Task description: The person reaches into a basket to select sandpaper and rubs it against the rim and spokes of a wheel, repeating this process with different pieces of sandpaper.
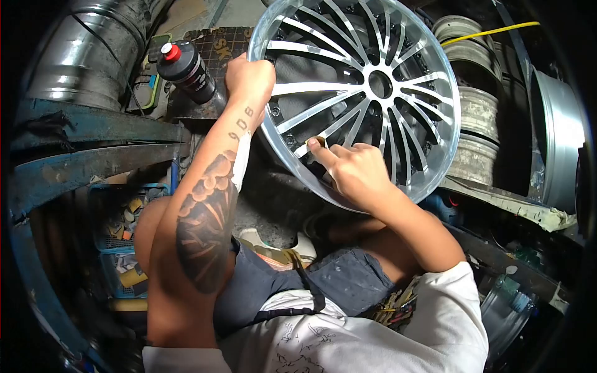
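A multi-spoke alloy wheel (365, 78) with bright machined spoke faces and dark recesses stands tilted in front of me. My left hand (250, 79) is closed around its left rim edge. Over the lower left of the wheel, my right hand (357, 169) has its fingers partly curled, with the index finger pressing on the outer end of a spoke. Under that fingertip is a small tan piece of sandpaper (316, 140), mostly covered by the finger. Just beyond my left hand stands a black bottle (188, 73) with a red cap.
Stacked bare wheel rims (476, 133) line the right, with a silver rim (558, 143) beyond. A blue metal frame (93, 133) runs along the left beside a large metal cylinder (81, 56). Blue baskets (127, 245) with small scraps sit below. A yellow rod (491, 32) juts out at upper right.
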Tool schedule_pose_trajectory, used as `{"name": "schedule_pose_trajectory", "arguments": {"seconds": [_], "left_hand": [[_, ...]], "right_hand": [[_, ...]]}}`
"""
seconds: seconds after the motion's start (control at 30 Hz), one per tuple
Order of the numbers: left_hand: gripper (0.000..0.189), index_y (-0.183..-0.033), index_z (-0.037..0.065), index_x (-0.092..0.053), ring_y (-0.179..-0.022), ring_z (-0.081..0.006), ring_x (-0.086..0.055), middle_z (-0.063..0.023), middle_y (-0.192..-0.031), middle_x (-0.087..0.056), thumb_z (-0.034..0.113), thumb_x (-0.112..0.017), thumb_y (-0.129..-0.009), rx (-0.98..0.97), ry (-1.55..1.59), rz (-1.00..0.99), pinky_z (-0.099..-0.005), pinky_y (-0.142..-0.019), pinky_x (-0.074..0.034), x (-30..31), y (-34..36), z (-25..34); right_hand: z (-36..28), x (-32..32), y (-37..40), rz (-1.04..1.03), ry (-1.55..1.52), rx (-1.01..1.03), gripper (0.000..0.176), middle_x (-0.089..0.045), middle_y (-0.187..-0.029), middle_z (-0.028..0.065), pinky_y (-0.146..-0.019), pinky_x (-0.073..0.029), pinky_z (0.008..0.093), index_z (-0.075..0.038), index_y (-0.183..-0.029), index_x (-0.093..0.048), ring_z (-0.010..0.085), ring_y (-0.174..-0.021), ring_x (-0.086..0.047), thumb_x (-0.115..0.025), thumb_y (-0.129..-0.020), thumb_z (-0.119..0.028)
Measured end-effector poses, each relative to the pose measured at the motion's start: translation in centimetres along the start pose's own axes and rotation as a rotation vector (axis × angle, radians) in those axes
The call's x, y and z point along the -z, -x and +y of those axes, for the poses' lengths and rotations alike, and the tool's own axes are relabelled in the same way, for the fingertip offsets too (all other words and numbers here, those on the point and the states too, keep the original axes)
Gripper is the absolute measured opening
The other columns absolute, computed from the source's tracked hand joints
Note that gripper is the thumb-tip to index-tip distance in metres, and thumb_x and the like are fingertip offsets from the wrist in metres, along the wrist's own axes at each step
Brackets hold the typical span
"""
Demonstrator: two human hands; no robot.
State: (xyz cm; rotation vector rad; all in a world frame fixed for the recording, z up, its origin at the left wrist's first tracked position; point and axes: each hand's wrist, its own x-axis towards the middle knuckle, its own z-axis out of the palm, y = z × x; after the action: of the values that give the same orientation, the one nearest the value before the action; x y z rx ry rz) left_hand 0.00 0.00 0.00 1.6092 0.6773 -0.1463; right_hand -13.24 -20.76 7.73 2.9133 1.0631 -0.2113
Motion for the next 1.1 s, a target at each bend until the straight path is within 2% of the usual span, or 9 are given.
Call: {"name": "schedule_pose_trajectory", "arguments": {"seconds": [0.17,0.3,0.37,0.53,0.6,0.77,0.9,0.97,1.1], "left_hand": [[0.035,-0.103,0.0,-0.076,-0.084,-0.0244,-0.072,-0.0165,-0.091,-0.074,-0.001,-0.051,-0.08,-0.05,0.067,0.008,-0.0375,-0.078,-0.053,0.7,-0.5,2.0],[0.035,-0.103,0.0,-0.077,-0.083,-0.0226,-0.071,-0.0157,-0.088,-0.073,-0.002,-0.05,-0.08,-0.081,-0.045,0.03,-0.0366,-0.075,-0.053,0.9,0.2,1.9],[0.033,-0.102,0.0,-0.076,-0.081,-0.0227,-0.071,-0.0153,-0.086,-0.073,0.0,-0.051,-0.08,-0.044,0.066,0.008,-0.0367,-0.075,-0.053,0.7,0.0,1.5],[0.033,-0.104,-0.001,-0.077,-0.084,-0.0252,-0.073,-0.0191,-0.086,-0.073,0.002,-0.053,-0.081,-0.083,0.042,0.024,-0.0391,-0.076,-0.054,0.6,0.0,0.7],[0.016,-0.083,0.001,-0.071,-0.058,-0.0174,-0.059,-0.0088,-0.068,-0.066,0.004,-0.057,-0.077,-0.112,0.059,0.011,-0.0371,-0.054,-0.043,0.7,0.9,1.2],[0.012,-0.087,-0.006,-0.068,-0.09,-0.0328,-0.075,-0.0247,-0.084,-0.072,-0.003,-0.06,-0.079,-0.033,0.097,0.046,-0.0491,-0.077,-0.056,-0.3,-0.2,0.9],[0.016,-0.094,0.0,-0.073,-0.093,-0.0406,-0.075,-0.0239,-0.093,-0.075,0.004,-0.062,-0.083,-0.013,0.295,0.074,-0.0509,-0.081,-0.056,-0.6,0.2,1.5],[0.025,-0.108,0.005,-0.073,-0.103,-0.0429,-0.073,-0.0218,-0.104,-0.076,0.01,-0.065,-0.085,-0.127,0.238,0.162,-0.0503,-0.09,-0.055,-1.0,1.0,1.4],[0.039,-0.126,0.008,-0.067,-0.104,-0.0385,-0.071,-0.0194,-0.11,-0.074,0.01,-0.066,-0.088,-0.511,0.279,0.33,-0.0448,-0.095,-0.055,-3.7,5.7,3.8]], "right_hand": [[0.3,1.2,-1.8,0.212,-0.065,-0.032,0.047,-0.062,-0.069,0.0028,-0.057,-0.051,0.0386,-0.014,-0.129,-0.074,0.0255,-0.057,-0.063,-0.064,-0.084,-0.011],[0.3,0.7,-0.8,-0.128,0.035,-0.035,0.046,-0.067,-0.074,0.004,-0.059,-0.054,0.04,-0.016,-0.129,-0.073,0.0287,-0.061,-0.067,-0.064,-0.084,-0.01],[0.7,0.6,-1.1,0.162,-0.092,-0.018,0.042,-0.066,-0.069,0.0051,-0.056,-0.054,0.0425,-0.019,-0.127,-0.074,0.0284,-0.055,-0.066,-0.063,-0.087,-0.012],[0.3,1.1,-0.4,-0.105,0.013,-0.043,0.044,-0.07,-0.074,0.007,-0.056,-0.056,0.0404,-0.02,-0.124,-0.075,0.0267,-0.06,-0.07,-0.064,-0.084,-0.007],[0.1,1.1,-0.7,0.106,-0.064,-0.031,0.036,-0.074,-0.08,0.0083,-0.055,-0.056,0.0412,-0.016,-0.121,-0.072,0.0275,-0.061,-0.073,-0.063,-0.087,-0.011],[-0.2,0.7,0.8,-0.036,-0.034,-0.06,0.041,-0.077,-0.091,0.0174,-0.062,-0.058,0.043,-0.015,-0.123,-0.076,0.0323,-0.071,-0.074,-0.065,-0.086,-0.004],[0.8,-1.9,1.4,0.386,-0.753,-0.422,0.018,-0.08,-0.092,0.0123,-0.064,-0.055,0.0332,-0.003,-0.117,-0.078,0.0191,-0.065,-0.069,-0.069,-0.101,-0.005],[1.1,-2.0,0.8,0.441,-0.815,-0.481,0.019,-0.077,-0.091,0.0064,-0.068,-0.052,0.0277,0.0,-0.118,-0.076,0.0119,-0.073,-0.065,-0.072,-0.101,-0.008],[0.0,2.0,-0.4,0.678,-0.513,-0.148,0.016,-0.063,-0.135,0.016,-0.105,-0.045,0.0328,0.005,-0.108,-0.071,0.022,-0.121,-0.061,-0.068,-0.104,-0.011]]}}
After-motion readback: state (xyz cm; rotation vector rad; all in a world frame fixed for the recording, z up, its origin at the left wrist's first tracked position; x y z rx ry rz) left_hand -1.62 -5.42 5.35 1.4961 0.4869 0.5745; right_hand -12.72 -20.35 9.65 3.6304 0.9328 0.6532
